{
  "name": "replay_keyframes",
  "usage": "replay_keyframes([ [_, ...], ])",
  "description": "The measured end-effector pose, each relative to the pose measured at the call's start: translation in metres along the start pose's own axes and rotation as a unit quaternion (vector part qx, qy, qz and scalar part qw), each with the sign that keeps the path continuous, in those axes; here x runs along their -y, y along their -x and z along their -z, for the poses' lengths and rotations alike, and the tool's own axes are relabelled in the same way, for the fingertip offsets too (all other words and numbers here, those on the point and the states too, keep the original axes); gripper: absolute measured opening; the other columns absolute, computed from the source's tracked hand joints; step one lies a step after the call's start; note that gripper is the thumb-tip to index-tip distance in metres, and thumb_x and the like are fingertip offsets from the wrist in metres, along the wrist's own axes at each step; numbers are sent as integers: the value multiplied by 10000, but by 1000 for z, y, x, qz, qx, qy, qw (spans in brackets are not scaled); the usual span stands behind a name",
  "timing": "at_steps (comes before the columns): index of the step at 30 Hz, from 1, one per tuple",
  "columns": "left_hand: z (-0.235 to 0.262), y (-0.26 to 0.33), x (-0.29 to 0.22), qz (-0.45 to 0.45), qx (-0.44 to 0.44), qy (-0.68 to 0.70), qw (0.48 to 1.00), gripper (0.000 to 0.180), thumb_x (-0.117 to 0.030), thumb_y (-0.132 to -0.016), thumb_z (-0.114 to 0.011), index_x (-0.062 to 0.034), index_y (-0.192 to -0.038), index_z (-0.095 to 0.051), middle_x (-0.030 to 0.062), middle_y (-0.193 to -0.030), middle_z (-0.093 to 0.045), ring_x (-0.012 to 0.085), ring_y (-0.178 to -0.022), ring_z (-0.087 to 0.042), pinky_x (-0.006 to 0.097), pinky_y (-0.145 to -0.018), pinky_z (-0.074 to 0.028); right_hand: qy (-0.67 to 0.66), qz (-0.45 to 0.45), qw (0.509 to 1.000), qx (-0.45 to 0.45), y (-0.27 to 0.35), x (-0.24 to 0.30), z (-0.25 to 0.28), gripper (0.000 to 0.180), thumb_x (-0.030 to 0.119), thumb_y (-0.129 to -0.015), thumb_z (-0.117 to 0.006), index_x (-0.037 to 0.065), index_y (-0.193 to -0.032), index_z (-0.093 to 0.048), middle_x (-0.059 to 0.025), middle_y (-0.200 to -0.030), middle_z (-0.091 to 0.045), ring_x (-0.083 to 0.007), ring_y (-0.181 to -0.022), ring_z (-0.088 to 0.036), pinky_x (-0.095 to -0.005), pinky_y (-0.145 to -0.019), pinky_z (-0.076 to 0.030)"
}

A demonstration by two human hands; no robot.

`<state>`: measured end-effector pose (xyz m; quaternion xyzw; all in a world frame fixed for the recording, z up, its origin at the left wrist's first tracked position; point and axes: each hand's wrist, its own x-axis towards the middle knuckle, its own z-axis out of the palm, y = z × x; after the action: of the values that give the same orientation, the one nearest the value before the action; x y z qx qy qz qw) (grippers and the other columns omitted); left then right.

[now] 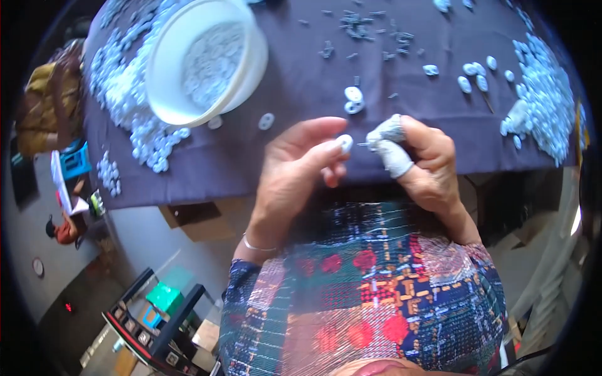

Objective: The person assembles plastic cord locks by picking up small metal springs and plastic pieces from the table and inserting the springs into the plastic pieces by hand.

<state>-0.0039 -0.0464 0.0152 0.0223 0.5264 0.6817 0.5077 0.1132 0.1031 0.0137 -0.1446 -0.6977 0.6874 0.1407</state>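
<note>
The left hand [295, 172], a thin bangle at its wrist, rises from the patterned sleeve with palm turned inward, fingers curled, thumb and forefinger pinched on one small white round plastic cap [344, 143]; the right hand [426, 166] faces it just beside the cap, its thumb and forefinger wrapped in pale tape and closed on one short thin metal pin [364, 145] that points at the cap; both hands hover over the near edge of the dark purple cloth-covered table [301, 50]. Beyond the cap lie two white caps touching [353, 100], then a scatter of small grey pins [364, 28]; up to its left stands one large white plastic bowl of caps [204, 59]; far right and far left lie heaps too many to count.
</note>
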Motion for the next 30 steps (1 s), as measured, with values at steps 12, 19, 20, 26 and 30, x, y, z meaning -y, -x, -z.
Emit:
replay_keyframes([
  [12, 6, 4, 1, 9, -12, 43, 999, 176, -141, -863, -602, -29, -994, -563, 122, -890, -658, 134, -695, -655, 226, -544, -523, 65, -31, 997, 26, -10, 2, -7, 39, -9, -842, -570, -34, -866, -586, -14, -759, -597, -49, -712, -541, -197, -638, -431],
  [19, 8, 6, 4, 9, -16, 34, 999, 171, -140, -859, -605, -28, -982, -563, 124, -894, -656, 137, -702, -657, 230, -550, -525, 90, -43, 995, 20, -8, 3, -9, 50, 0, -831, -585, -33, -867, -588, -16, -749, -602, -50, -706, -540, -202, -635, -432],
  [20, 7, 6, 4, 7, -16, 34, 999, 171, -138, -857, -607, -27, -979, -564, 125, -892, -656, 138, -703, -656, 229, -551, -524, 91, -44, 995, 19, -8, 3, -8, 50, 0, -831, -585, -33, -867, -588, -16, -749, -602, -50, -706, -540, -202, -635, -432],
  [26, 6, 7, 5, -11, -12, 18, 1000, 162, -108, -858, -617, -10, -976, -564, 118, -887, -653, 148, -721, -652, 222, -568, -508, 76, -74, 994, 39, -7, 3, -7, 42, 3, -832, -578, -30, -857, -575, -14, -745, -594, -44, -697, -525, -198, -622, -423],
  [30, 6, 8, 8, -28, -12, 9, 999, 161, -79, -869, -610, 2, -1002, -569, 111, -896, -655, 155, -745, -652, 220, -593, -498, 77, -50, 995, 45, -7, 4, -7, 47, 3, -822, -579, -30, -854, -569, -13, -734, -590, -42, -687, -521, -199, -614, -420],
])
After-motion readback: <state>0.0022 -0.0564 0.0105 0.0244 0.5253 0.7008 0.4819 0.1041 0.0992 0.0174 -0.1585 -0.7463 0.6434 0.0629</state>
